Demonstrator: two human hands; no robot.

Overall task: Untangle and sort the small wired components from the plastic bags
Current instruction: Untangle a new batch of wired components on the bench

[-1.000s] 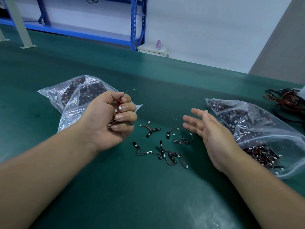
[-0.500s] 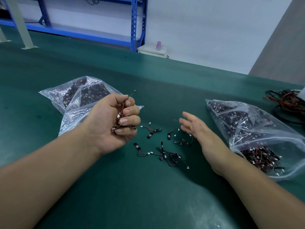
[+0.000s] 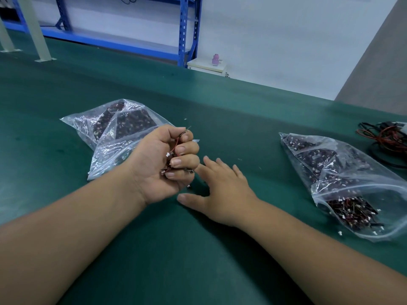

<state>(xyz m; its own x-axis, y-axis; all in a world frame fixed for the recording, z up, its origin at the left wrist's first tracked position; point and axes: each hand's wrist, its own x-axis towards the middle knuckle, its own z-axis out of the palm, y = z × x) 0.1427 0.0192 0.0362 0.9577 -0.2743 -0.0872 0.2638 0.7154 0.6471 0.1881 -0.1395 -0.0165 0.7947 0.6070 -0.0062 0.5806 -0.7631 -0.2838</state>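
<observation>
My left hand (image 3: 163, 164) is curled round a bunch of small wired components (image 3: 174, 153), red and black leads with white plugs poking out between the fingers. My right hand (image 3: 222, 190) lies palm down on the green table, fingers spread and straight, covering the loose components that lay there. A clear plastic bag (image 3: 114, 130) full of dark components sits behind my left hand. A second clear bag (image 3: 343, 179), its mouth open toward me, lies to the right with components spilling near its opening.
A coil of red and black cables (image 3: 387, 139) lies at the right edge of the green table (image 3: 198, 260). Blue shelving (image 3: 182, 29) and a white box with a pink bottle (image 3: 214, 61) stand beyond the table's far edge.
My right hand turned palm down and slid left over the loose components, which it now hides. My left hand kept its grip on the bunch.
</observation>
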